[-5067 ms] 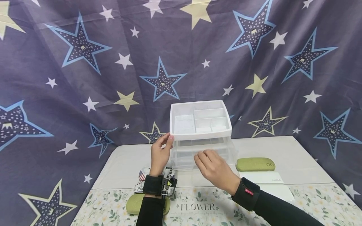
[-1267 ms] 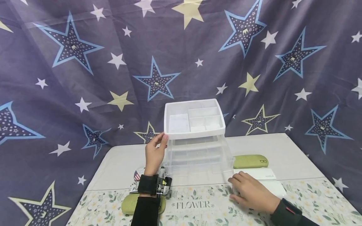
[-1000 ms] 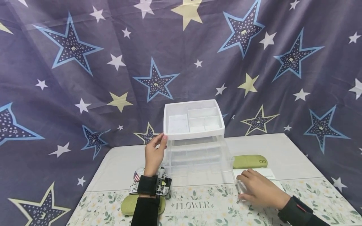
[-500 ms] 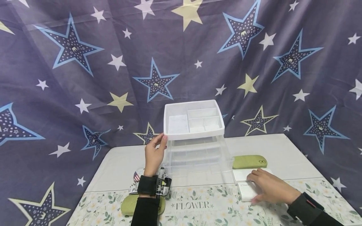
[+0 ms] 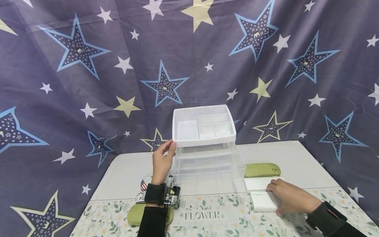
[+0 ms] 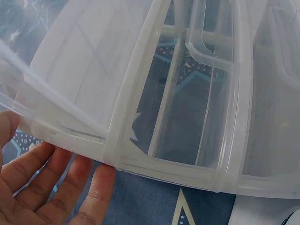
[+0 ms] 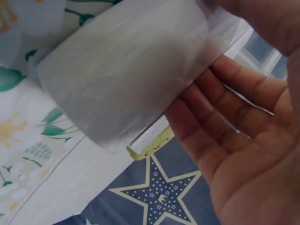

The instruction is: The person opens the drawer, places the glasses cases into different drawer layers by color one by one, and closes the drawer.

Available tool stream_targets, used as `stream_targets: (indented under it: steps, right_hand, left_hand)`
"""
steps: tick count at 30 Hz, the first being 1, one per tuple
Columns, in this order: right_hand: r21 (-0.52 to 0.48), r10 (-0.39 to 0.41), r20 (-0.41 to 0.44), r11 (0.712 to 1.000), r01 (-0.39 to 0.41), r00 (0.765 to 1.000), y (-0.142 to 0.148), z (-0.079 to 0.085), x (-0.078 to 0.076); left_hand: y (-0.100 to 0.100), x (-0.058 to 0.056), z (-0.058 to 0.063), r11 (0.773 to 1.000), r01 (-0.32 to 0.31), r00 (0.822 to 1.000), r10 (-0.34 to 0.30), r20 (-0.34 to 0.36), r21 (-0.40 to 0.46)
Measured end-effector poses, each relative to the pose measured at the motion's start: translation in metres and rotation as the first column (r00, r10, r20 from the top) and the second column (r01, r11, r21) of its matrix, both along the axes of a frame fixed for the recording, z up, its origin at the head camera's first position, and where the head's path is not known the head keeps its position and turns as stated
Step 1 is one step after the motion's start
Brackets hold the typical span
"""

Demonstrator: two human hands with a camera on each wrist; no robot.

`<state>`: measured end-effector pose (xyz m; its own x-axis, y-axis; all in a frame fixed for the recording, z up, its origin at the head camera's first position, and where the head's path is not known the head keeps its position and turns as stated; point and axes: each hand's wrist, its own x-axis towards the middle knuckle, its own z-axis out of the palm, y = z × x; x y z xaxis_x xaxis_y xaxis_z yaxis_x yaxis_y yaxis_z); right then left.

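Note:
A drawer organizer (image 5: 204, 143) with a white compartment tray on top and clear drawers below stands mid-table. Its lowest drawer (image 5: 207, 186) sticks out toward me. My left hand (image 5: 162, 161) holds the tray's front left corner, thumb at the front and fingers along the side. In the left wrist view, the fingertips (image 6: 101, 180) touch the organizer's edge (image 6: 75, 145). At the right, my right hand (image 5: 291, 196) grips a flat white box (image 5: 263, 201) by its right end, thumb on the near side and fingers on the far side. The right wrist view shows the box (image 7: 122, 70) up close.
Behind the gripped box lie another white box (image 5: 256, 183) and a green glasses case (image 5: 262, 170). A second green case (image 5: 137, 214) and a printed pouch (image 5: 142, 197) sit partly behind my left forearm. A star-patterned curtain (image 5: 189, 49) hangs behind the table.
The lowest drawer has come out since the oldest frame. My right hand has gone from the drawers to the white box at the right. My left hand has stayed at the tray corner.

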<state>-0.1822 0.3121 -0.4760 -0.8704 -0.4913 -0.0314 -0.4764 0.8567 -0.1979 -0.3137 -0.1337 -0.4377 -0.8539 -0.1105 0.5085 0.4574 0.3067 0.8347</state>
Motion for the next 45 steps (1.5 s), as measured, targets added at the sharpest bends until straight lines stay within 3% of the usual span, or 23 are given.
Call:
stream_targets:
  steps: [10,18,26,33,45]
  right_hand:
    - [0.053,-0.083,0.040,0.995,0.081,0.996,-0.005,0.001,0.007]
    - [0.045,0.036,0.039,0.998,-0.038,0.999,0.008,0.010,0.003]
    - [0.053,0.074,0.021,0.996,-0.075,0.997,0.016,0.026,0.003]
    - [0.127,0.073,-0.041,0.990,-0.067,0.996,0.013,0.052,-0.005]
    - [0.165,0.101,-0.112,0.983,-0.081,0.989,0.004,0.118,-0.032]
  left_hand:
    - [0.005,0.000,-0.001,1.000,0.001,1.000,-0.001,0.005,-0.004]
    - [0.006,0.001,-0.002,1.000,-0.006,1.000,0.006,0.006,-0.016]
    - [0.006,0.002,-0.005,1.000,0.001,1.000,-0.001,0.014,0.002]
    - [0.004,0.002,-0.004,1.000,0.009,1.000,-0.009,0.002,0.013]
    - [0.002,0.002,0.001,1.000,-0.011,1.000,0.011,0.020,0.003]
